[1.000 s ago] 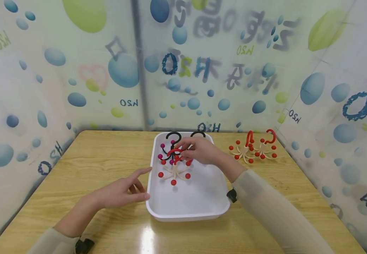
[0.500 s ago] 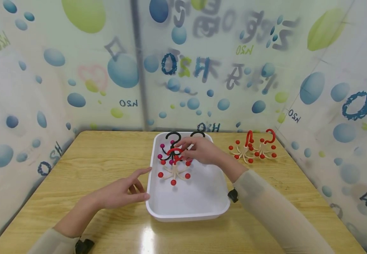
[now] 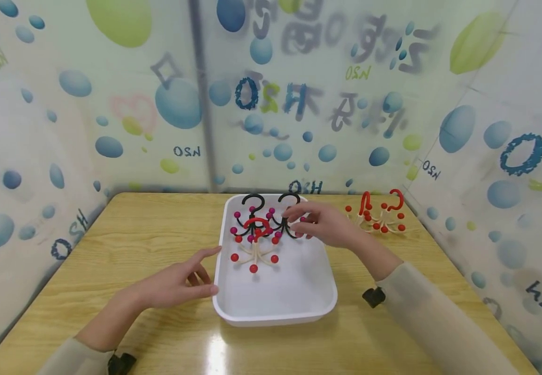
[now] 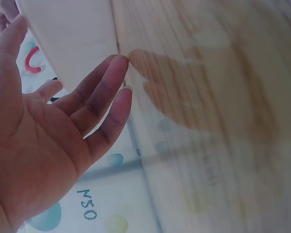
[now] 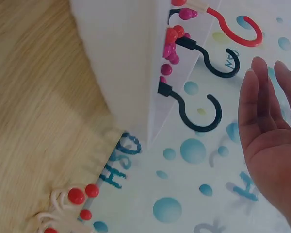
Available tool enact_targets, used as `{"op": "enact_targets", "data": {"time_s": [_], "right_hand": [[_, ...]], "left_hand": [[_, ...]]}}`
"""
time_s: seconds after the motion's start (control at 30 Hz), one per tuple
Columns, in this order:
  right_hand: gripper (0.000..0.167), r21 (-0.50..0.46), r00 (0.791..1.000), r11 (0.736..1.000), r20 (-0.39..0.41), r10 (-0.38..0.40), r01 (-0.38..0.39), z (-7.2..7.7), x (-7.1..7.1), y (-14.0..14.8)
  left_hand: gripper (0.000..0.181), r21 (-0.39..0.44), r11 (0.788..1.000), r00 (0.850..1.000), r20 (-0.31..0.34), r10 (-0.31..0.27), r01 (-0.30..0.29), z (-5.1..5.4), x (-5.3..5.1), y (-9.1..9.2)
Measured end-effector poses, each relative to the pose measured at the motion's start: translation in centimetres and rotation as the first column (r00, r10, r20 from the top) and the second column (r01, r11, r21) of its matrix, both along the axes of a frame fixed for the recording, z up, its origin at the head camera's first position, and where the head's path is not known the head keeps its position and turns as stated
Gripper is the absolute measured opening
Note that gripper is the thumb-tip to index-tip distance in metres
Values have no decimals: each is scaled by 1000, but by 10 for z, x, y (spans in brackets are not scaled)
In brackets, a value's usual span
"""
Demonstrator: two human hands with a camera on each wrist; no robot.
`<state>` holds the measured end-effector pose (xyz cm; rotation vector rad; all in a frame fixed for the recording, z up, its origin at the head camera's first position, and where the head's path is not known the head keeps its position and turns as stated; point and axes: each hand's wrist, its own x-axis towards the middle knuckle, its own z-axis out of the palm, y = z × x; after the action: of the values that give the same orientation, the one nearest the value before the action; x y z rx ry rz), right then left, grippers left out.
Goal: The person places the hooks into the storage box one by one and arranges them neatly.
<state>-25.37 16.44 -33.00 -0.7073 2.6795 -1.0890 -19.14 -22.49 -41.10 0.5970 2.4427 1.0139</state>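
A white tray [image 3: 290,291] holds two black-hooked pieces with magenta balls at its back and, in front of the left one, a red-hooked piece [image 3: 255,251] with cream arms and red balls. My left hand [image 3: 172,285] touches the tray's left rim with fingertips and thumb; in the left wrist view that hand [image 4: 53,116] has its fingers loosely spread beside the tray wall [image 4: 82,34]. Over the tray's back right part, my right hand [image 3: 324,224] hovers near the right black-hooked piece [image 3: 284,221]. The right wrist view shows this hand [image 5: 271,131] holding nothing, apart from the black hooks [image 5: 203,127].
On the wooden table [image 3: 158,224], right of the tray, stand two more red-hooked pieces [image 3: 396,200] with red balls, one partly behind my right hand. A patterned curtain [image 3: 271,172] encloses the table's back and sides.
My right hand has let go of the red-hooked piece in the tray and moved right, uncovering the right black-hooked piece. My left hand stays at the rim. The head view has shifted slightly.
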Motion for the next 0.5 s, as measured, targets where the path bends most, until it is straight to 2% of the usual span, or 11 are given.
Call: {"op": "enact_targets", "data": {"time_s": [0.13,0.3,0.5], "right_hand": [[31,-20,1000,1000,-3,-19,19,-3,6,22],[31,-4,996,996,3,-84,84,-5,12,53],[33,-39,991,991,3,-131,131,-12,19,93]], "left_hand": [[92,-9,1000,1000,3,7,-7,0,-1,0],[93,-11,1000,1000,2,7,-7,0,-1,0],[92,-7,1000,1000,4,3,-3,1,0,0]]}}
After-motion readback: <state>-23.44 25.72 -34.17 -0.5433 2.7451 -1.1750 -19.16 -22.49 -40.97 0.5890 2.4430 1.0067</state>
